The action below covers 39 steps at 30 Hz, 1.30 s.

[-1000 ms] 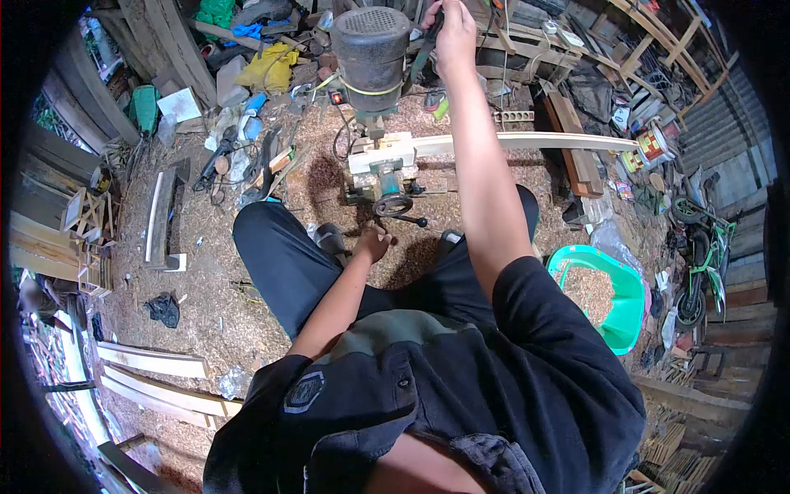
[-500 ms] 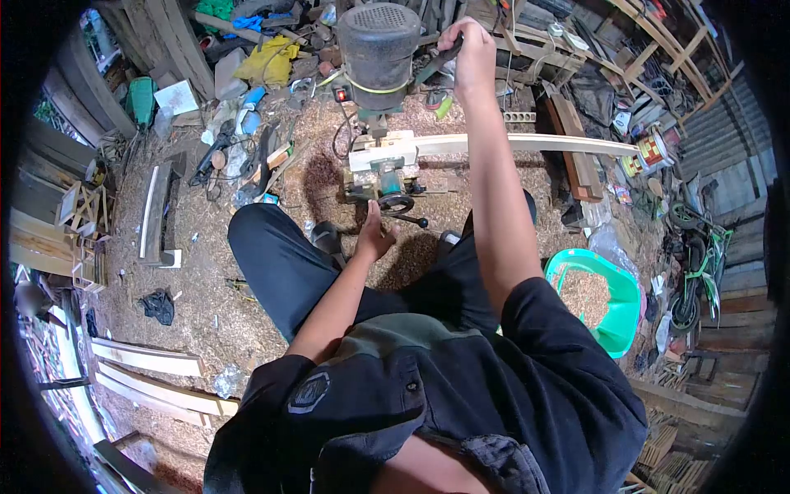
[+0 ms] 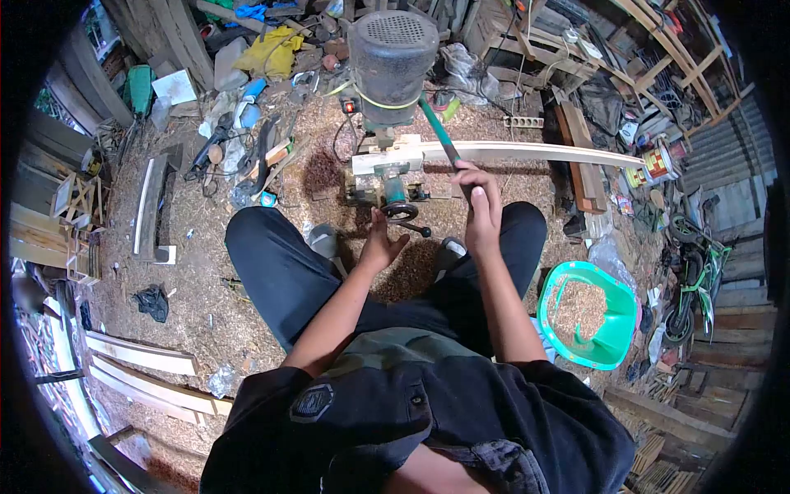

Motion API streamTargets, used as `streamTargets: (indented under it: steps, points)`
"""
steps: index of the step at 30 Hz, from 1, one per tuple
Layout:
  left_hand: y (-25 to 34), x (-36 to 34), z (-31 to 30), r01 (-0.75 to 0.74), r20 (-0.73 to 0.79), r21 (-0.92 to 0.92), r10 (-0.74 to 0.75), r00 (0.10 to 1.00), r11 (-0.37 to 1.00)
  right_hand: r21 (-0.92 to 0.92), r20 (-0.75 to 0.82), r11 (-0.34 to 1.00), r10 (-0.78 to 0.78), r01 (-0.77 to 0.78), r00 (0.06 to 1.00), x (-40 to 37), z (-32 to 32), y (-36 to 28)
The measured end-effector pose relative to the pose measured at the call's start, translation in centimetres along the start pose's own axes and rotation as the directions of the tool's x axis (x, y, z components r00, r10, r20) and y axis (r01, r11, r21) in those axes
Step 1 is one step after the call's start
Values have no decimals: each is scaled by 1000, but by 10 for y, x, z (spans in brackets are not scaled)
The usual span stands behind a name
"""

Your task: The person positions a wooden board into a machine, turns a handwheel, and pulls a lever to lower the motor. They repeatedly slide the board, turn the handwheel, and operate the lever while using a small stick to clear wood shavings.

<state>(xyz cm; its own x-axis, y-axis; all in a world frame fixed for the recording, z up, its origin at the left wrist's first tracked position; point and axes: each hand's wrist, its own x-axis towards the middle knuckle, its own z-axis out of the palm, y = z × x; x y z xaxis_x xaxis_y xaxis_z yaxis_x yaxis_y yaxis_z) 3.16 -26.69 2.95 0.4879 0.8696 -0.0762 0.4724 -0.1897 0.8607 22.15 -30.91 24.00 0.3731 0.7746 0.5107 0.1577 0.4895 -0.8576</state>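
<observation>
A mortising machine (image 3: 393, 51) with a dark, perforated motor housing stands in front of my knees. My right hand (image 3: 480, 202) is wrapped around the dark grip of its green lever (image 3: 438, 125), which slants down toward me. A long pale wooden board (image 3: 527, 151) lies across the machine, its left end under the head and its right part reaching far out. My left hand (image 3: 380, 247) is open with thumb apart, fingertips right at the left rim of the black handwheel (image 3: 401, 212). The handwheel's crank knob (image 3: 425, 232) sticks out to the right.
A green tub (image 3: 629, 329) of wood shavings stands by my right side. A paint bucket (image 3: 658, 163) is at the board's far end. Dark beams (image 3: 583, 160) lie to the right, cut boards (image 3: 140, 356) at lower left. Cables, tools and a yellow sack (image 3: 270, 51) clutter the back.
My right hand has pulled the lever down from beside the motor toward me. My left hand stays by the handwheel, shifted slightly.
</observation>
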Motion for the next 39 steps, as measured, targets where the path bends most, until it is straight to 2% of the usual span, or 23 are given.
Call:
streamTargets:
  steps: [1, 3, 4, 5, 7, 9, 13, 14, 15, 17, 19, 21, 23, 24, 25, 28, 30, 31, 33, 34, 35, 37, 39]
  points:
    - [1, 2, 1, 2, 2, -2, -2, 1000, 1000, 31, 71, 993, 115, -117, 991, 4, -3, -16]
    - [0, 0, 1, 30, 4, 238, -32, 999, 971, 12, 30, 878, 478, -479, 878, 12, -6, -27]
    - [2, -1, -1, 48, 13, 87, -50, 999, 995, -8, 57, 785, 619, -620, 783, 25, -7, -42]
    - [-5, 0, 3, 54, 16, 87, -55, 998, 995, -10, 110, 694, 716, -720, 689, 41, -10, -47]
    - [-26, 4, 17, 5, -36, 217, 3, 999, 976, -118, 152, 536, 841, -836, 519, 75, -3, -57]
    - [-23, 3, 15, -10, -39, 145, 16, 999, 989, -348, 93, 417, 907, -840, 412, 105, 3, -46]
    - [-25, 5, 16, -9, -29, 100, 12, 1000, 995, -577, 16, 421, 862, -699, 506, 90, -2, -19]
    - [-24, 6, 16, -37, -40, 92, 40, 998, 995, -740, 125, 577, 622, -345, 773, 42, -20, 31]
    - [-15, 8, 11, -43, -41, 92, 47, 998, 995, -690, 163, 696, 416, -198, 894, 1, -18, 51]
    - [11, 3, 3, 175, 58, 54, -178, 982, 983, -717, 93, 671, 362, -190, 927, -31, -21, 80]
    - [3, 3, 9, 170, 49, 88, -174, 983, 982, -747, 105, 625, 447, -226, 889, -18, -15, 64]
    - [-2, 1, 11, 89, 9, 7, -89, 996, 996, -774, 90, 569, 533, -278, 841, -11, -9, 47]
    - [3, -1, 7, 86, 15, -17, -86, 996, 996, -527, -10, 484, 818, -698, 575, 3, -1, 39]
    - [8, -1, 4, 126, 26, 12, -126, 992, 992, -398, -78, 234, 955, -887, 287, 21, 10, 15]
    - [8, 0, 4, 166, 35, 42, -168, 985, 985, -281, -28, 141, 987, -949, 155, 28, 5, 22]
    - [3, 1, 2, 121, 14, 12, -121, 993, 993, -274, -50, 91, 993, -958, 109, 33, 2, 33]
    - [0, 2, -2, 131, 29, -29, -130, 991, 991, -202, 6, -9, 1000, -979, -10, 43, 0, 32]
    - [1, 1, -4, 134, 47, -68, -131, 990, 989, -203, 8, -19, 1000, -979, -21, 42, 3, 30]
    - [6, 0, -10, 173, 88, -87, -166, 982, 981, -261, -144, 109, 978, -959, 150, 37, 10, 25]
    - [7, 4, -13, 200, 126, -105, -186, 974, 974, -383, -193, 204, 936, -901, 294, 17, -2, 61]
    - [5, 7, -12, 199, 134, -100, -185, 974, 975, -590, -272, 157, 884, -792, 379, -3, -3, 80]
    - [-3, 5, -2, 107, 63, -114, -100, 993, 988, -759, -363, 165, 695, -630, 620, -42, 6, 117]
    - [-7, 8, 5, 95, 60, -105, -89, 994, 990, -747, -352, 229, 661, -625, 663, -51, 1, 143]
